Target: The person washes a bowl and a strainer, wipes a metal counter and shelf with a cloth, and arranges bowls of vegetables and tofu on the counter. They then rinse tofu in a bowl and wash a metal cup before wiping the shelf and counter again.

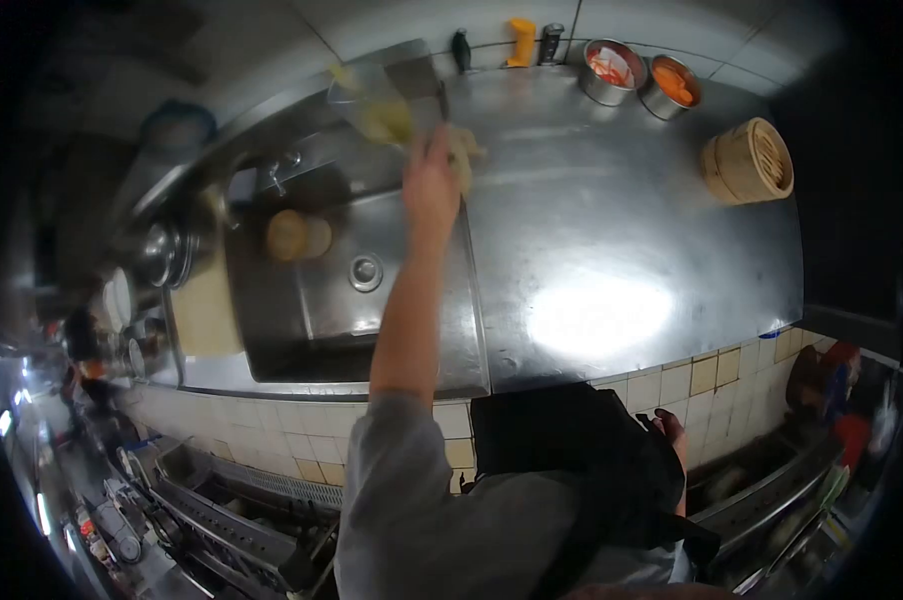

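Note:
My left hand (433, 190) reaches across to the back of the sink's right edge. Its fingers are closed on a beige cloth (464, 155) that lies on the metal by the sink rim. Just beyond the fingertips is a clear container with something yellow-green (387, 122) in it, smeared by blur. My right hand (670, 428) hangs low beside the black apron (572, 430), in front of the tiled counter side. Only part of it shows, and its fingers are too hidden to read.
The steel sink (312, 352) holds a round wooden-coloured object (294, 236). At the counter's back right stand a bowl of red and white pieces (612, 68), a bowl of orange slices (674, 82) and a bamboo steamer (747, 165). A yellow-handled tool (520, 42) is by the wall.

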Tool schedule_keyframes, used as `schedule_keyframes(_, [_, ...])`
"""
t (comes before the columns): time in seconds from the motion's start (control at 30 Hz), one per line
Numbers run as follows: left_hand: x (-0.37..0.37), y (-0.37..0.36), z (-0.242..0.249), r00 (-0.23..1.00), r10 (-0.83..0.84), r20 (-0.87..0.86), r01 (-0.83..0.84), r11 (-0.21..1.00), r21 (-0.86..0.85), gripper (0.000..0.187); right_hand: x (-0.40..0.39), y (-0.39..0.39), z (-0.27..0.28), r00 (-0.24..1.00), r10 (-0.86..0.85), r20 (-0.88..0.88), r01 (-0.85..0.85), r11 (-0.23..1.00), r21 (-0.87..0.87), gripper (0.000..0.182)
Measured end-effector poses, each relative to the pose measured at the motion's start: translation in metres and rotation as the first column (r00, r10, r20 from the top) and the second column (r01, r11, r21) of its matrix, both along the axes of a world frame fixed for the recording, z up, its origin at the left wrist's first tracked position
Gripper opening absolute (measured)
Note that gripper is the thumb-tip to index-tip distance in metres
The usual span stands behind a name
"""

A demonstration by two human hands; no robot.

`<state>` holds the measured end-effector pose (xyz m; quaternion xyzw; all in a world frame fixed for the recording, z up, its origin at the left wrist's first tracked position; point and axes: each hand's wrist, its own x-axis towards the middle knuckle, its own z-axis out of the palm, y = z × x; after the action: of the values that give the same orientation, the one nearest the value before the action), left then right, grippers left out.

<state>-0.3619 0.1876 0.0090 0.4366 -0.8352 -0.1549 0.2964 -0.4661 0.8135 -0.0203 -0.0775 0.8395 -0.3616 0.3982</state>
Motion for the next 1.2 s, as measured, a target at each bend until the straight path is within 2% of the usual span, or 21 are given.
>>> schedule_keyframes(0.03, [-0.005,-0.025,0.001,1.000,0.006,0.003,-0.005,1.000,-0.003,0.045,0.000,-0.001,-0.004,1.000,0.006,0.003,-0.005,1.000,-0.003,0.039])
schedule_keyframes(0.1, [-0.012,-0.064,0.008,0.983,0.064,0.175,-0.086,0.989,0.119,0.054,-0.001,-0.010,-0.006,1.000,-0.001,-0.011,0.001,1.000,0.021,0.040])
schedule_keyframes(0.13, [-0.013,-0.070,0.013,0.983,0.057,0.175,-0.078,0.990,0.117,0.054,0.000,-0.017,-0.005,1.000,-0.009,-0.011,0.010,1.000,0.019,0.040])
schedule_keyframes(0.2, [-0.013,-0.079,0.022,0.956,0.086,0.280,-0.161,0.953,0.257,0.066,0.001,-0.039,-0.001,0.997,-0.074,0.035,0.076,0.996,-0.056,0.039])
schedule_keyframes(0.3, [-0.007,-0.084,0.020,0.955,0.075,0.288,-0.153,0.955,0.256,0.073,0.007,-0.094,0.035,0.993,-0.085,0.086,0.084,0.996,0.005,0.039])
schedule_keyframes(0.43, [0.002,-0.093,0.021,0.974,0.074,0.213,-0.126,0.963,0.238,0.074,0.004,-0.093,-0.006,0.982,-0.136,0.130,0.145,0.987,-0.065,0.039])
schedule_keyframes(0.53, [0.007,-0.110,0.025,0.965,0.132,0.227,-0.204,0.921,0.331,0.076,-0.003,-0.121,0.003,0.984,-0.118,0.132,0.134,0.984,-0.117,0.036])
schedule_keyframes(0.6, [0.012,-0.122,0.024,0.966,0.125,0.226,-0.207,0.896,0.392,0.080,-0.010,-0.149,0.031,0.993,0.102,0.067,-0.107,0.991,0.081,0.033])
schedule_keyframes(0.63, [0.012,-0.132,-0.003,0.970,0.098,0.223,-0.186,0.889,0.419,0.080,-0.009,-0.150,0.035,0.995,0.080,0.063,-0.086,0.990,0.111,0.033])
schedule_keyframes(0.67, [0.014,-0.146,-0.034,0.999,0.016,0.030,-0.023,0.972,0.233,0.073,-0.012,-0.149,0.034,0.991,0.132,0.023,-0.134,0.982,0.131,0.032])
schedule_keyframes(0.7, [0.012,-0.156,-0.052,0.984,-0.101,-0.143,0.103,0.995,0.007,0.066,-0.015,-0.149,0.034,0.982,0.188,-0.016,-0.184,0.971,0.151,0.031])
schedule_keyframes(0.73, [0.005,-0.156,-0.056,0.984,-0.103,-0.148,0.106,0.994,0.014,0.066,-0.017,-0.147,0.032,0.982,0.186,-0.018,-0.181,0.970,0.160,0.031])
schedule_keyframes(0.8, [-0.009,-0.141,-0.066,0.982,-0.027,0.188,0.057,0.986,-0.154,0.046,-0.019,-0.136,0.030,0.967,0.252,-0.031,-0.241,0.950,0.197,0.034])
schedule_keyframes(0.9, [-0.004,-0.105,-0.073,0.981,-0.112,0.159,0.114,0.993,-0.003,0.049,-0.017,-0.137,0.046,0.984,0.176,-0.023,-0.169,0.970,0.177,0.035])
schedule_keyframes(1.0, [0.032,-0.036,-0.077,0.968,-0.209,0.140,0.210,0.978,0.007,0.049,-0.011,-0.120,0.045,0.991,0.126,-0.053,-0.117,0.983,0.139,0.035])
schedule_keyframes(1.03, [0.047,-0.004,-0.069,0.966,-0.189,0.178,0.181,0.982,0.060,0.049,-0.010,-0.115,0.042,0.992,0.100,-0.074,-0.091,0.989,0.113,0.035])
schedule_keyframes(1.07, [0.066,0.032,-0.060,0.961,-0.168,0.218,0.146,0.983,0.113,0.049,-0.009,-0.107,0.039,0.992,0.107,-0.068,-0.099,0.989,0.109,0.035])
schedule_keyframes(1.2, [0.136,0.152,-0.042,0.964,-0.236,0.125,0.192,0.938,0.290,0.038,-0.004,-0.096,0.041,0.982,0.190,-0.016,-0.188,0.978,0.093,0.035])
